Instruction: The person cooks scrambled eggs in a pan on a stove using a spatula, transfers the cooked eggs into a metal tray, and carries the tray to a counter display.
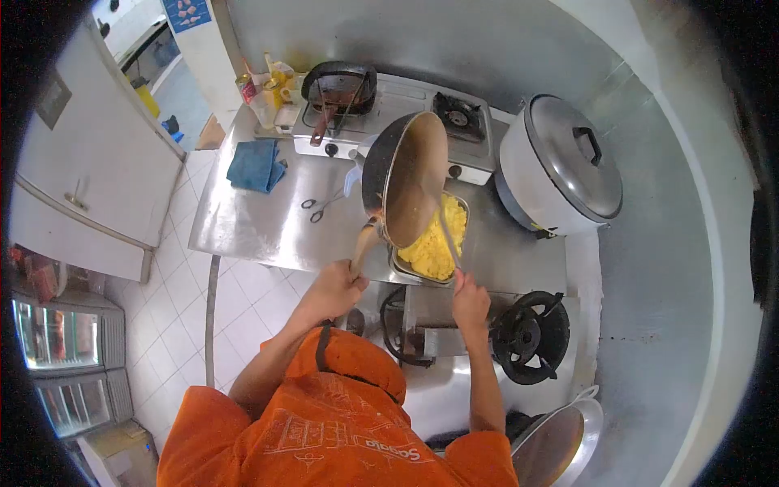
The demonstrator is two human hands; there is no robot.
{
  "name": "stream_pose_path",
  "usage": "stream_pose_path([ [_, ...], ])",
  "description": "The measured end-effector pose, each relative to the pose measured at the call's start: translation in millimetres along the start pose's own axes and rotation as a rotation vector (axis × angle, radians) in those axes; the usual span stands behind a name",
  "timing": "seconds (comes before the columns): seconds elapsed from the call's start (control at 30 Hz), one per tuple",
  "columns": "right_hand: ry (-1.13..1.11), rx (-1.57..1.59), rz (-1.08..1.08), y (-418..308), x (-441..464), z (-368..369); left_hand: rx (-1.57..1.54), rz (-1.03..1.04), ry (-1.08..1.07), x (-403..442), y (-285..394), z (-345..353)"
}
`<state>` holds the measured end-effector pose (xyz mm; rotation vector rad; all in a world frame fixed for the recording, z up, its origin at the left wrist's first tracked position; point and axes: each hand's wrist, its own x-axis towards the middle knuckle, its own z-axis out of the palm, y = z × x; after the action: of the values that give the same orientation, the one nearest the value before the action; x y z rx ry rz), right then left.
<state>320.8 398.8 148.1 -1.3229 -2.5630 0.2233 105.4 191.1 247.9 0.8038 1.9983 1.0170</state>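
Wok (414, 174), tipped sideways over the tray (398, 266) of yellow food (430, 253), lies ahead of the left hand (335, 290), which grips its handle (365, 246). Right of it, the right hand (471, 302) grips a long utensil (449, 235) angled toward the wok's mouth.

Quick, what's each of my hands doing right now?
Left hand: closed on the handle of the tilted wok.
Right hand: closed on a long-handled utensil above the yellow food.
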Motion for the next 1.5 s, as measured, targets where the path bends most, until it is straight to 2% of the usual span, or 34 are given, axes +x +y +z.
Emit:
stream_pose_path([
  [0.2,0.057,0.109,-0.02,-8,17,-31,0.044,0.057,0.017,1,-8,-1],
  [0.33,0.276,0.048,-0.178,-8,38,-44,0.043,0.1,0.036,4,-3,-3],
  [0.4,0.36,0.003,-0.273,-11,54,-42,0.046,0.024,0.009,6,1,-5],
  [0.53,0.215,-0.185,-0.214,-8,66,-7,-0.001,-0.103,-0.05,9,-4,-6],
  [0.6,0.157,-0.235,-0.155,2,54,12,0.033,-0.027,-0.031,9,-9,-7],
  [0.73,0.081,-0.146,-0.061,-33,13,-30,0.069,0.138,0.052,12,-8,-11],
  [0.9,0.19,-0.073,-0.101,-38,34,-17,0.058,0.008,-0.013,15,2,-13],
  [0.97,0.002,-0.086,-0.056,-24,37,-21,0.066,-0.003,-0.042,15,1,-11],
  [1.03,-0.107,-0.076,-0.049,-6,33,-41,0.054,0.038,-0.046,18,3,-10],
  [1.13,-0.104,-0.021,-0.092,15,24,-103,0.201,0.16,0.008,29,-12,-5],
  [1.23,-0.067,0.093,-0.042,17,39,-114,0.169,0.161,-0.011,29,-5,-2],
  [1.37,-0.043,0.019,-0.096,18,58,-85,0.188,0.198,-0.037,29,5,-3],
  [1.43,-0.091,-0.101,-0.076,21,48,-114,0.219,0.242,-0.015,34,-2,-3],
  [1.5,-0.115,-0.069,0.042,21,36,-145,0.233,0.275,-0.01,40,-11,-1],
])
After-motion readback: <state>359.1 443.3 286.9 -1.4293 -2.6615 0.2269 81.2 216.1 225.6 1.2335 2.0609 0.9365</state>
